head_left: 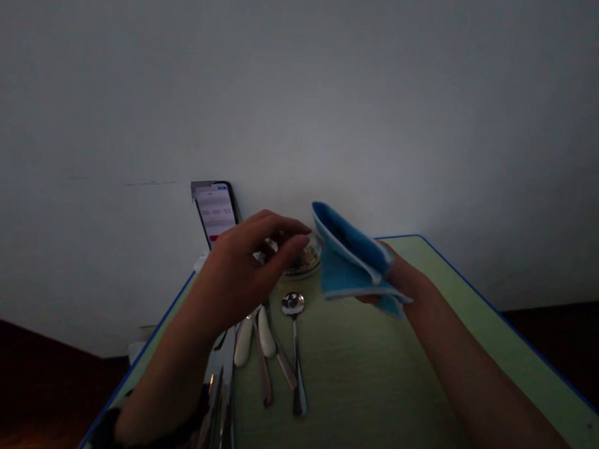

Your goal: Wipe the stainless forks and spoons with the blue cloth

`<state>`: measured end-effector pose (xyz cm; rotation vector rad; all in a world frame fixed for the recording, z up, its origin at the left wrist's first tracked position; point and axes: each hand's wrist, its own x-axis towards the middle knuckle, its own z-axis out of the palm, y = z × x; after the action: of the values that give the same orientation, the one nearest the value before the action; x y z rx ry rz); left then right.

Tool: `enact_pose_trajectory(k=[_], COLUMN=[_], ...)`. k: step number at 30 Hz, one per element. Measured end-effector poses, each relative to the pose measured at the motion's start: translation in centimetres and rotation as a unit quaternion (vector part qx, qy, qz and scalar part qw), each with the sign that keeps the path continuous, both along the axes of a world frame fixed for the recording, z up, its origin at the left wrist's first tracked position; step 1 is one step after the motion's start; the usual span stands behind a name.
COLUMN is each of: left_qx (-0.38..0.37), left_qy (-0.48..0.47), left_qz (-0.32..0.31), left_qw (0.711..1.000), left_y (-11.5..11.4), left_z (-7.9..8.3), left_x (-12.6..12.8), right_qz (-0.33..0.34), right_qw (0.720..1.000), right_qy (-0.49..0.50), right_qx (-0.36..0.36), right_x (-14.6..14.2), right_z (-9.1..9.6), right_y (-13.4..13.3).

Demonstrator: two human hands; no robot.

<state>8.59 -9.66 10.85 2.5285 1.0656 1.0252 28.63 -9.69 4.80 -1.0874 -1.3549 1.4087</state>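
My right hand (403, 273) grips a blue cloth (348, 269) with white edging, which is folded over its fingers and hides most of them. The cloth hangs in the air above the table. Just left of it, my left hand (251, 260) is raised with curved fingers, the thumb apart from them, and nothing visible in its grasp. Behind the left hand stands a round dish or jar (304, 269), largely covered from sight. Below the hands a spoon (293, 307) lies on the table, bowl end away from me.
Several utensils with pale or metal handles (267, 338) lie left of the spoon, partly under my left arm. More long metal pieces (219, 413) rest nearer me. A phone (215, 213) showing a timer leans on the wall (374, 115) behind the blue-edged green table (380, 380).
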Motion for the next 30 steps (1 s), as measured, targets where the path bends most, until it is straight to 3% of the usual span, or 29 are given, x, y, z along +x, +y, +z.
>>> enact_pose_trajectory(k=[2,4,7,10,15,18,21,24,30], left_qx=[-0.041,-0.083,-0.142,-0.165,-0.174,-0.208,-0.229,-0.233,-0.258], left_qy=[0.028,0.071,0.139,0.154,0.138,0.12,0.086,0.035,-0.006], left_qz=[-0.005,-0.022,-0.066,-0.09,-0.056,-0.055,-0.039,-0.001,-0.015], left_qw=[0.999,0.994,0.978,0.97,0.973,0.969,0.969,0.972,0.966], left_y=[0.1,0.0,-0.3,-0.7,-0.6,-0.1,0.2,0.3,0.2], left_z=[0.0,0.0,0.0,-0.3,-1.1,-1.3,-0.9,-0.2,0.0], left_x=[-0.2,-0.3,-0.2,0.3,0.8,0.5,-0.4,-1.3,-1.1], right_qz=[-0.024,-0.09,-0.191,-0.213,-0.202,-0.147,-0.082,-0.065,-0.008], right_qw=[0.996,0.981,0.942,0.92,0.91,0.911,0.917,0.928,0.947], right_qy=[0.066,0.146,0.26,0.318,0.359,0.385,0.384,0.349,0.306], right_qx=[-0.058,-0.094,-0.094,-0.081,-0.043,-0.007,0.064,0.114,0.096], right_x=[-0.7,-1.3,-2.1,-2.9,-4.7,-5.1,-4.2,-2.7,-2.2], right_z=[0.4,0.6,0.6,0.5,0.8,1.3,1.8,1.9,1.6], right_y=[0.4,0.9,1.5,1.6,1.0,0.5,0.2,0.1,0.0])
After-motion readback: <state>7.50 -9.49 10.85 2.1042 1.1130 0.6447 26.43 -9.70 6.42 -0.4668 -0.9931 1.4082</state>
